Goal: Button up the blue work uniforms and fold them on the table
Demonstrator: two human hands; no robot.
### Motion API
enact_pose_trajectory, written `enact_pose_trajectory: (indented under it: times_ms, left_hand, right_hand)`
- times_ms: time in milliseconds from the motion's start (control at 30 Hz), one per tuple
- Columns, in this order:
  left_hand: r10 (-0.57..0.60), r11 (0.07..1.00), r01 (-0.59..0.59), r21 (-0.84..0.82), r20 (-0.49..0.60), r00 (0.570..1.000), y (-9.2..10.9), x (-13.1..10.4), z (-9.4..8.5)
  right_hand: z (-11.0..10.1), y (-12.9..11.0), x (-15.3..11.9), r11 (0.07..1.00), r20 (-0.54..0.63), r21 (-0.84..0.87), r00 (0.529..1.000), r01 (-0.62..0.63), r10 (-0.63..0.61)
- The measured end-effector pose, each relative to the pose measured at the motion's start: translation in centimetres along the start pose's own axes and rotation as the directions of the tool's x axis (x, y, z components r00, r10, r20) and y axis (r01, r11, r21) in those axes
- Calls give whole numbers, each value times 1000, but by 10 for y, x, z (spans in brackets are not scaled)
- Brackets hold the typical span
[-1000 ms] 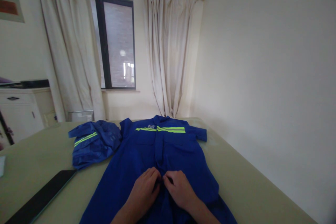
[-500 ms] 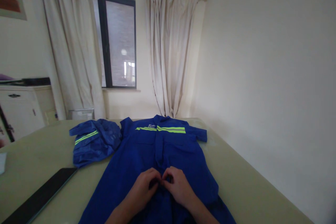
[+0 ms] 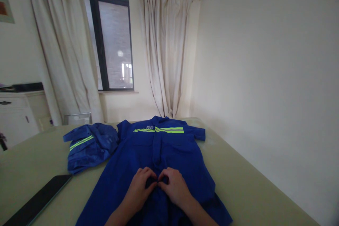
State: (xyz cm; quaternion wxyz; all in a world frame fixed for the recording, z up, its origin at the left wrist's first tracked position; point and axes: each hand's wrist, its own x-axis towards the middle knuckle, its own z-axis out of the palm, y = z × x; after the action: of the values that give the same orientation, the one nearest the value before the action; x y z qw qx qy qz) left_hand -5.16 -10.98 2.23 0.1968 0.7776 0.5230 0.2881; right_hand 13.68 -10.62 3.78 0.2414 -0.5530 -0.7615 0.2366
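A blue work garment (image 3: 182, 153) with short sleeves and a yellow-green stripe across the chest lies spread out, its collar at the far end. Over its front middle, my left hand (image 3: 140, 186) and my right hand (image 3: 173, 185) meet at the fingertips. Each thumb and forefinger pinches the blue cloth along the front placket. What exactly lies between the fingertips is too small to make out. Left of the garment rests a crumpled blue piece of clothing (image 3: 92, 150) with a similar stripe.
The garments lie on a pale green table (image 3: 254, 190). A long dark flat object (image 3: 39, 199) is at the left front. Behind are beige curtains (image 3: 169, 49), a window (image 3: 115, 42) and a white cabinet (image 3: 14, 116). A bare wall runs along the right.
The view has shifted slightly, so most things appear a little further left. Both hands stay together at the garment's front, with the fingers slightly rearranged.
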Motion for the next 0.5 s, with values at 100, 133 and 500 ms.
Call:
enact_pose_trajectory:
  times_ms: [100, 133, 500]
  left_hand:
    - [-14, 999, 13, 42, 8, 1000, 2, 0, -2]
    - [-2, 998, 2, 55, 2, 1000, 3, 0, -2]
    - [162, 981, -147, 123, -122, 979, 7, -11, 4]
  right_hand:
    - [2, 1, 1, 1000, 7, 11, 1000, -11, 11]
    - [2, 2, 2, 1000, 6, 12, 1000, -6, 6]
    - [-8, 0, -7, 980, -56, 30, 979, 196, -194]
